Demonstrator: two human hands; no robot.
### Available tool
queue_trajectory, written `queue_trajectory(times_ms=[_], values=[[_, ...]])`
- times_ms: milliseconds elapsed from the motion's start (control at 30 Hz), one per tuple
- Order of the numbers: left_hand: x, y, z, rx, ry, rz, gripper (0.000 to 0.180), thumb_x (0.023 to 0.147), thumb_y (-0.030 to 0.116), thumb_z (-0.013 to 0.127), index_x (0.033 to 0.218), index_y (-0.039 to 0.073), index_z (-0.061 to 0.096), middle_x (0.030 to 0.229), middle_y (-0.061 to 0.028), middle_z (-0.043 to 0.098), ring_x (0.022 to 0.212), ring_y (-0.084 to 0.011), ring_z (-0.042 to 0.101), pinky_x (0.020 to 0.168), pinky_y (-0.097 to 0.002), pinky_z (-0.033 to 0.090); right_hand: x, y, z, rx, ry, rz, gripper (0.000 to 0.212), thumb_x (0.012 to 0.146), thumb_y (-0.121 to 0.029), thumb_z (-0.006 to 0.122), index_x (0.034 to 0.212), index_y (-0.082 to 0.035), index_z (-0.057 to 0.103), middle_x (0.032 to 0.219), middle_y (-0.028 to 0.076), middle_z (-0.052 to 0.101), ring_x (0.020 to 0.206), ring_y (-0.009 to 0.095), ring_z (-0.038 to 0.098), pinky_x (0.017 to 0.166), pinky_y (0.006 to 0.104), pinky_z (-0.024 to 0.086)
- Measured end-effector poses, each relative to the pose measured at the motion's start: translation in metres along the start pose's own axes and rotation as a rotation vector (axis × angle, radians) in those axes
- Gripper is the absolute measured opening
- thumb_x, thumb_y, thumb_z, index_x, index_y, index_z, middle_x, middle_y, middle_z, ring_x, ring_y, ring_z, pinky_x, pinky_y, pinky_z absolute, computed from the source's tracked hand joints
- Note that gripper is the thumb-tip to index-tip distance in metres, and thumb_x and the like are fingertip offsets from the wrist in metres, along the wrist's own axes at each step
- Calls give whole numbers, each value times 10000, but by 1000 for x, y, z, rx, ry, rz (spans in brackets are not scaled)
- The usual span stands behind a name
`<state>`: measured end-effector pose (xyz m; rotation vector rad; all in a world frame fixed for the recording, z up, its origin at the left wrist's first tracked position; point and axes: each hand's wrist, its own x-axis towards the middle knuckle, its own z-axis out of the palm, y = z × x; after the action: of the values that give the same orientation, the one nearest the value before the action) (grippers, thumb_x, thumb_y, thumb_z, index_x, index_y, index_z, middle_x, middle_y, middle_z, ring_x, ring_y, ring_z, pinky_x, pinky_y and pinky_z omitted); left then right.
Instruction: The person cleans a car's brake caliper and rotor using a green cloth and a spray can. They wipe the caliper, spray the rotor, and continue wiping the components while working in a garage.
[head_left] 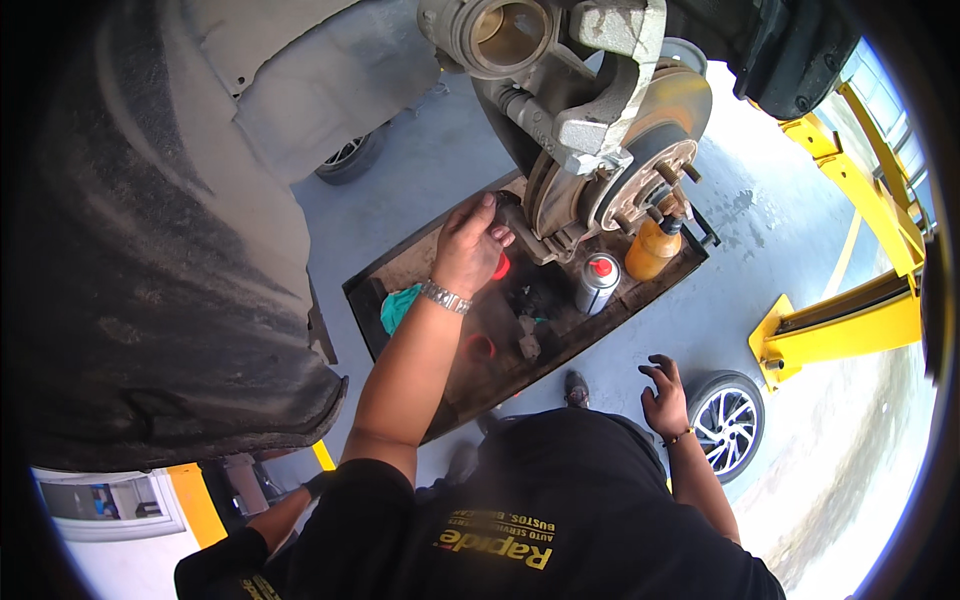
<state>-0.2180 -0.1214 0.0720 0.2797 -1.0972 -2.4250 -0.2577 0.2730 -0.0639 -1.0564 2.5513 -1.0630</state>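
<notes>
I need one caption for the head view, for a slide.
Left hand beside a brake disc, above a dark tray; open right hand held away.

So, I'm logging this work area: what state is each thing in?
Brake disc: no wheel on its studs
Spray can: upright, red top on
Orange bottle: upright, dark top on
Green cloth: crumpled
Tray: dirty, laden
Nearer wheel: tyre fitted
Left hand: fingers curled, grip unclear
Right hand: half open, apparently empty
</notes>
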Motion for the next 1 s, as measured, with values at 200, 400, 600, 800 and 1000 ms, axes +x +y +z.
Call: queue_trajectory(times_ms=[200, 400, 600, 800, 1000], values=[[-1, -3, 0, 24, 49, 53, 136, 941, 243, 714, 869, 180, 617, 777, 79, 486, 696, -94, 419, 678, -293, 373, 4, 4, -12, 49, 32, 89, 420, 744, 68, 561, 1146, -13, 655, 1318, 196, 530, 1239, 380, 528, 1015, 422, 473], [0, -7, 1, 5, 89, 60, 99, 930, 258, 728, 896, 195, 659, 744, 97, 477, 675, -85, 408, 655, -276, 358, -9, 21, -11, 32, 20, 113, 420, 742, 58, 562, 1145, -17, 653, 1330, 187, 527, 1238, 378, 529, 1028, 431, 465], [-4, -10, -4, -11, 52, 63, 106, 940, 260, 716, 905, 189, 644, 748, 85, 482, 683, -89, 423, 642, -273, 362, -5, 20, -19, 1, 105, 100, 406, 751, 51, 561, 1138, -22, 658, 1310, 186, 536, 1218, 375, 548, 1010, 431, 485], [-1, -4, 2, -8, 70, 51, 113, 939, 261, 712, 934, 177, 636, 757, 75, 501, 690, -96, 435, 647, -279, 370, -9, 27, -13, -1, 93, 111, 409, 752, 49, 554, 1140, -32, 655, 1310, 183, 539, 1210, 376, 553, 996, 438, 493], [0, -8, -1, -25, 131, 57, 139, 947, 259, 696, 1019, 153, 641, 842, 58, 552, 694, -101, 442, 654, -278, 369, -5, 26, -5, 19, 86, 108, 404, 755, 43, 554, 1139, -26, 660, 1314, 188, 537, 1182, 372, 567, 987, 441, 496]])
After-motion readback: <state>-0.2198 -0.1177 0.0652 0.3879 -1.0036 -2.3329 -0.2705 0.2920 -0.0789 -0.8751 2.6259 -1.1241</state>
